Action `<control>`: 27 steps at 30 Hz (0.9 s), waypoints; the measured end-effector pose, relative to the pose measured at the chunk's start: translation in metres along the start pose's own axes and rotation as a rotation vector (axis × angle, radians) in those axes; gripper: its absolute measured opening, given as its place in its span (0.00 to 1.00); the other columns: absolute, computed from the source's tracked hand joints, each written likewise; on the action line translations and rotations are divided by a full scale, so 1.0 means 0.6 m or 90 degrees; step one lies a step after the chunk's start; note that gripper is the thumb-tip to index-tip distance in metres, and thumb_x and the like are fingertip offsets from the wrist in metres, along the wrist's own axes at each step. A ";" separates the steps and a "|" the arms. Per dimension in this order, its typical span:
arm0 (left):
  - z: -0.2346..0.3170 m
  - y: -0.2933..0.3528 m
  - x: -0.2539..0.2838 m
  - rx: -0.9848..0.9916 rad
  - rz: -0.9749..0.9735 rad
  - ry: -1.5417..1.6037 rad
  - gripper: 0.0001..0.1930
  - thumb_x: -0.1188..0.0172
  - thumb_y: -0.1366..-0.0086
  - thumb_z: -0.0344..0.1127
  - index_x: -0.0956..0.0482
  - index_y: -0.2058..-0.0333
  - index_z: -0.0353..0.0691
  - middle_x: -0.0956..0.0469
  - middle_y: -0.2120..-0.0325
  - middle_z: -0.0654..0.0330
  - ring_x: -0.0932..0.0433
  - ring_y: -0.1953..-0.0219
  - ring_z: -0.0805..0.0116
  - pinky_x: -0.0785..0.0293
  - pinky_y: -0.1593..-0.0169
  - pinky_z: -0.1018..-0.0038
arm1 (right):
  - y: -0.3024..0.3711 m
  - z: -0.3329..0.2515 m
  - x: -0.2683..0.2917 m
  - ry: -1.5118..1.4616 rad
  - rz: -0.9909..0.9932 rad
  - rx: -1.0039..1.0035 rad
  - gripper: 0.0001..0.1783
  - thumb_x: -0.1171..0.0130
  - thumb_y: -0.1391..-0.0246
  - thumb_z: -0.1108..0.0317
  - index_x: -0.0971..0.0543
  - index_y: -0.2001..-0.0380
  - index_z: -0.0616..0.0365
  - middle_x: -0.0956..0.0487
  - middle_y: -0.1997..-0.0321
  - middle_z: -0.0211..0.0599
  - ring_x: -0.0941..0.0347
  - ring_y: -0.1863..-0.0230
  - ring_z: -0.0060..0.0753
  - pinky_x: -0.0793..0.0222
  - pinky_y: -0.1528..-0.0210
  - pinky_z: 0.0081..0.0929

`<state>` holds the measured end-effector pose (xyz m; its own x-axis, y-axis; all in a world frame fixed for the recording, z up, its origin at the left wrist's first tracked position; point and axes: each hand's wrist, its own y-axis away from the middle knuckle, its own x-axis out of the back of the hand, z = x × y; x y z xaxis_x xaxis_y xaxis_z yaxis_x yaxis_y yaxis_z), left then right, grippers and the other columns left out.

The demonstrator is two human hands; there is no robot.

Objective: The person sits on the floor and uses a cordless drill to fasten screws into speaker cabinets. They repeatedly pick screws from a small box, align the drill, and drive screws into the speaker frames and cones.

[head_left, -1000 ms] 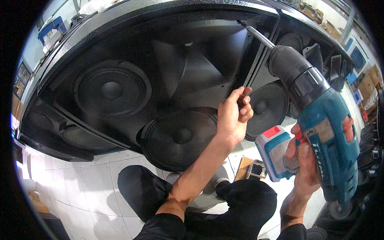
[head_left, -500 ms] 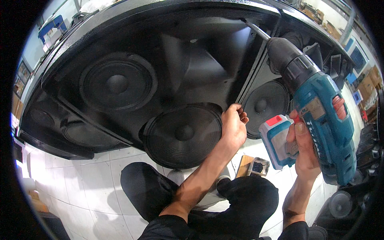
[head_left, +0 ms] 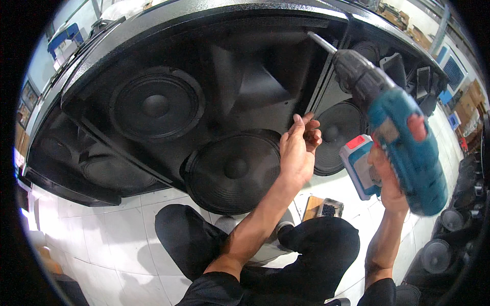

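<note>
A right hand (head_left: 391,178) grips a teal drill (head_left: 406,135), held at the right of a black cabinet (head_left: 204,15), bit (head_left: 322,42) angled toward the cabinet's upper front. The left hand (head_left: 298,153), half open and loosely curled, hovers beside the cabinet's lower cone (head_left: 235,169); whether it holds anything cannot be told. A tray (head_left: 340,205) sits on the floor (head_left: 97,245) below the cabinet.

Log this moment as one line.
Right hand: gripping teal drill, bit toward black speaker cabinet, contact unclear | Left hand: near lower round speaker, fingers part-curled, contents unclear
</note>
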<state>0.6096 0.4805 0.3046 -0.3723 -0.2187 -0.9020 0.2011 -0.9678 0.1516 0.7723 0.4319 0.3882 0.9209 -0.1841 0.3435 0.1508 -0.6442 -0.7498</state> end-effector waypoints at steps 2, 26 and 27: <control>0.015 0.005 -0.002 -0.009 -0.069 -0.029 0.23 0.49 0.29 0.50 0.24 0.55 0.31 0.28 0.73 0.63 0.33 0.75 0.74 0.37 0.69 0.78 | 0.068 0.049 0.051 0.064 -0.036 -0.060 0.35 0.35 0.46 0.55 0.35 0.37 0.50 0.30 0.41 0.41 0.31 0.42 0.41 0.32 0.40 0.42; 0.078 0.008 -0.012 0.121 -0.347 -0.099 0.27 0.53 0.28 0.54 0.21 0.61 0.31 0.45 0.86 0.74 0.48 0.86 0.84 0.51 0.82 0.83 | 0.247 0.077 0.150 0.333 -0.138 -0.077 0.48 0.24 0.71 0.41 0.27 0.49 0.61 0.25 0.64 0.39 0.27 0.62 0.41 0.32 0.58 0.37; 0.077 0.004 -0.011 0.117 -0.362 -0.107 0.27 0.53 0.28 0.54 0.21 0.61 0.31 0.45 0.86 0.74 0.48 0.86 0.84 0.51 0.82 0.83 | 0.245 0.078 0.150 0.337 -0.142 -0.068 0.49 0.24 0.71 0.40 0.27 0.49 0.62 0.25 0.64 0.39 0.27 0.62 0.41 0.32 0.58 0.37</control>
<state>0.5704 0.4735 0.3298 -0.5161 0.3352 -0.7882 -0.2247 -0.9410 -0.2531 0.8941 0.3555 0.2826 0.5616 -0.3633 0.7434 0.2586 -0.7764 -0.5748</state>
